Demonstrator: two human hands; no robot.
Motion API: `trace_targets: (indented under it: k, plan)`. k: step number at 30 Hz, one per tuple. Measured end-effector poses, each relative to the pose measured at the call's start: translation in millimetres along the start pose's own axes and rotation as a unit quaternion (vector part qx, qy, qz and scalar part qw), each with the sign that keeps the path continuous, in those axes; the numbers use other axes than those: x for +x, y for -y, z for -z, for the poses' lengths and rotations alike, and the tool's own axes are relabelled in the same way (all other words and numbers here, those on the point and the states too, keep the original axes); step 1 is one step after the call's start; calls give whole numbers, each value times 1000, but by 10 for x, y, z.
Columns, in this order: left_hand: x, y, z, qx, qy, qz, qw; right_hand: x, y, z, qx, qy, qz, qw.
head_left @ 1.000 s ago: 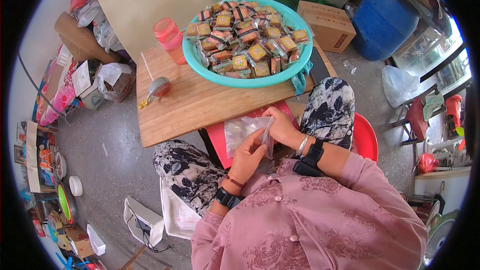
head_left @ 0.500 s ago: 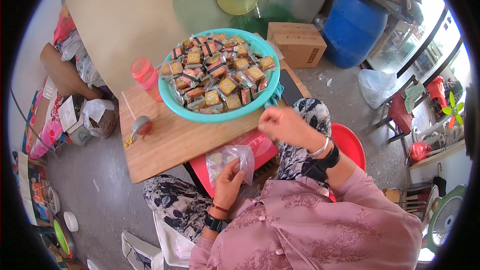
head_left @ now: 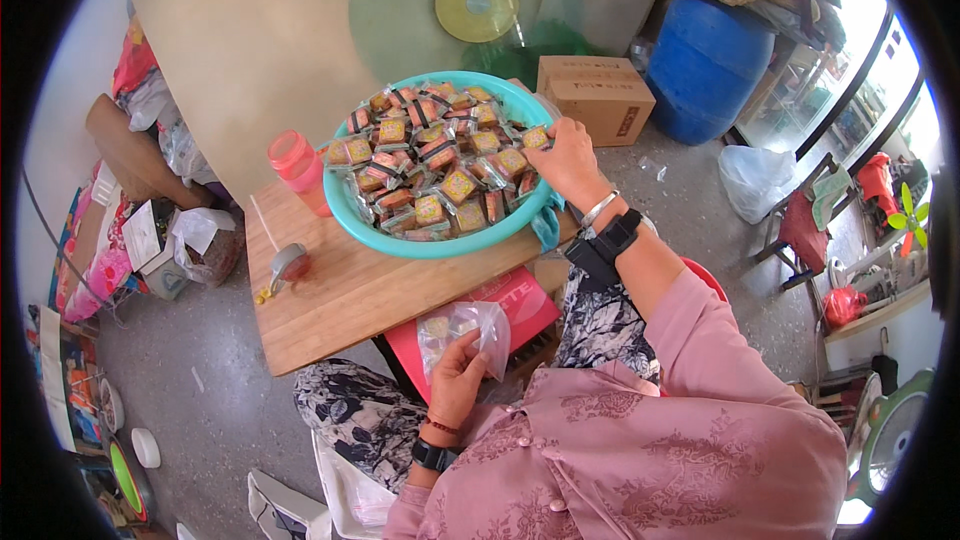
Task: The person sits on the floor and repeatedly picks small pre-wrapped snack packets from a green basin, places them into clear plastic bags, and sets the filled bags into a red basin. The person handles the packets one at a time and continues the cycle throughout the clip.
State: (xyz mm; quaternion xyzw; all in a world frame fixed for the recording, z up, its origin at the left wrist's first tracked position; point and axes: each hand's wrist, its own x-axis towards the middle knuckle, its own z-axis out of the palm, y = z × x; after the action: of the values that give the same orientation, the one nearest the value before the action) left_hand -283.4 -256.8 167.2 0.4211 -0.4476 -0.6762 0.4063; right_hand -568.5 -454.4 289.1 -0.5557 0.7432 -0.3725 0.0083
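A turquoise basin (head_left: pixel 400 245) heaped with small wrapped square snacks (head_left: pixel 458 186) stands on a wooden board. At its right rim is my right hand (head_left: pixel 572 162), its fingers bent down over the outermost packets; whether one is between the fingertips is hidden. In front of my lap, my left hand (head_left: pixel 460 372) pinches the edge of a clear plastic bag (head_left: pixel 447 328) with pale pieces inside. The bag rests over a red box (head_left: pixel 520 305) beneath the board's edge.
On the wooden board (head_left: pixel 330 310) stand a pink translucent cup (head_left: pixel 297 168) and a small strainer-like tool (head_left: pixel 290 263). Behind the basin is a cardboard box (head_left: pixel 600 105), with a blue barrel (head_left: pixel 710 65) beside it. A red chair (head_left: pixel 800 225) stands at the right.
My right hand has moved up and away from my lap to the basin's right rim. My left hand still holds the bag in nearly the same place.
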Motion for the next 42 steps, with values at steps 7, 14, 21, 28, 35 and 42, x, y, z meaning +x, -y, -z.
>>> trace_targets:
  k: [7,14,21,28,35,42]
  plan:
    - [-7,-9,2,2,-3,7,1000,-24,-91,-107,-5,-63,9,998]
    - [-26,-16,-2,-2,-7,7,1000,-27,-123,-62,57,-117,66,989]
    - [-43,-69,3,52,-18,3,998,-216,28,271,284,-62,36,956]
    - [-47,-70,0,31,-15,-17,999,-1133,160,611,381,332,-35,862]
    - [-41,-90,-65,-15,-25,-16,999,-1641,111,513,274,503,-32,819]
    - [-39,-148,-96,25,-29,-21,999,-1861,143,183,238,461,4,855]
